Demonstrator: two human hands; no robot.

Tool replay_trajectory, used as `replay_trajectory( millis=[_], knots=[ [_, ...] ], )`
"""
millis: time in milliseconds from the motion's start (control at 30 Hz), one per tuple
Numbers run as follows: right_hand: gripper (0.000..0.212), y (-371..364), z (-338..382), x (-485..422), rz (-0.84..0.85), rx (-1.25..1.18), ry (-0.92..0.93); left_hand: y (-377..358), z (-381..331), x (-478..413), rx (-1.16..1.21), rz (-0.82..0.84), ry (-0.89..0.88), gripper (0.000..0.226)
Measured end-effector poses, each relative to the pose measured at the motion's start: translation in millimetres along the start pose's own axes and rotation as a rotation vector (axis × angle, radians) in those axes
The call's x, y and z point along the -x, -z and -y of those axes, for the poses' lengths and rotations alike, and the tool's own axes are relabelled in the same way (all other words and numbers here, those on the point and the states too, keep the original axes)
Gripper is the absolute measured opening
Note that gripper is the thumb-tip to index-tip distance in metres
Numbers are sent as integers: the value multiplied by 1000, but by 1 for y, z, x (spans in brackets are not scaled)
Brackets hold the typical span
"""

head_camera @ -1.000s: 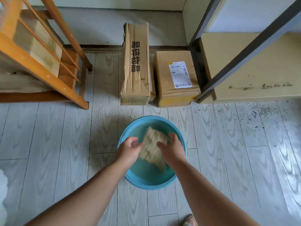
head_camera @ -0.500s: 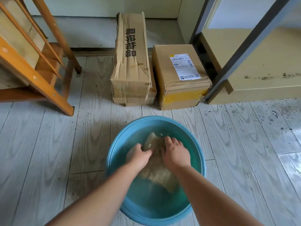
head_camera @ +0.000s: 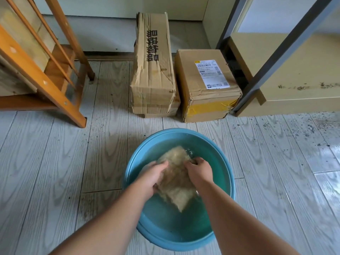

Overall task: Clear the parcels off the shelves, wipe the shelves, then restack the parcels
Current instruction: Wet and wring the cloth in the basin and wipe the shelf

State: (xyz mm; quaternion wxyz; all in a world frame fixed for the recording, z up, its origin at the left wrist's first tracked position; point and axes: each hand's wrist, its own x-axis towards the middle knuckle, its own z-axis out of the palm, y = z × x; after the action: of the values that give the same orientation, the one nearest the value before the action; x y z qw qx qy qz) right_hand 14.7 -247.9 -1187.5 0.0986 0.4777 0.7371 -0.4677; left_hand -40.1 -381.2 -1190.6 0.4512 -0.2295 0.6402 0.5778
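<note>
A blue basin point(head_camera: 223, 159) of water stands on the floor in front of me. In it lies a beige cloth point(head_camera: 176, 177), wet and partly under water. My left hand point(head_camera: 153, 174) grips the cloth's left side and my right hand point(head_camera: 198, 169) grips its right side. Behind the basin, a long crumpled cardboard parcel point(head_camera: 153, 65) with black print lies on top of flatter boxes. A squarer parcel point(head_camera: 206, 83) with a white label and yellow tape stands to its right. The pale yellow shelf board point(head_camera: 298, 70) at the right carries dark dirt marks.
The shelf's dark metal uprights point(head_camera: 283, 50) cross the upper right. A wooden frame point(head_camera: 42, 69) stands on the floor at the left. Dark crumbs dot the grey plank floor point(head_camera: 312, 129) near the shelf, and a wet sheen shows at the right.
Both hands have pushed the cloth down from above the basin into the water. The view has come closer to the basin and the parcels.
</note>
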Motion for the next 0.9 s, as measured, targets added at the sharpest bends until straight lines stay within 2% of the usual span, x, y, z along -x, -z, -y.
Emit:
replay_trajectory(
  millis=[133,267,367,433,533,567,633,700,800,900],
  knots=[
    [13,-8,-3,4,37,-219,-80,7,3,2,218,132,110,28],
    [22,-7,0,7,134,-568,-201,5,0,7,419,173,63,28],
    [11,-9,16,23,252,-690,-150,2,-2,6,427,162,36,31],
    [9,-21,22,39,135,-610,53,1,-4,4,383,132,63,36],
    [13,-39,28,79,-3,-425,524,7,0,8,347,230,3,54],
    [13,-43,27,89,3,-335,684,8,0,14,385,218,10,52],
    [27,-47,19,97,-24,-99,995,12,-4,28,347,176,-15,41],
    [32,-46,9,91,-91,110,1213,13,-6,21,297,211,-50,43],
    [31,-41,4,76,-205,308,1284,5,-11,21,245,98,-17,41],
    [20,-30,1,57,-238,351,1100,-10,-8,26,209,56,14,55]
  ],
)
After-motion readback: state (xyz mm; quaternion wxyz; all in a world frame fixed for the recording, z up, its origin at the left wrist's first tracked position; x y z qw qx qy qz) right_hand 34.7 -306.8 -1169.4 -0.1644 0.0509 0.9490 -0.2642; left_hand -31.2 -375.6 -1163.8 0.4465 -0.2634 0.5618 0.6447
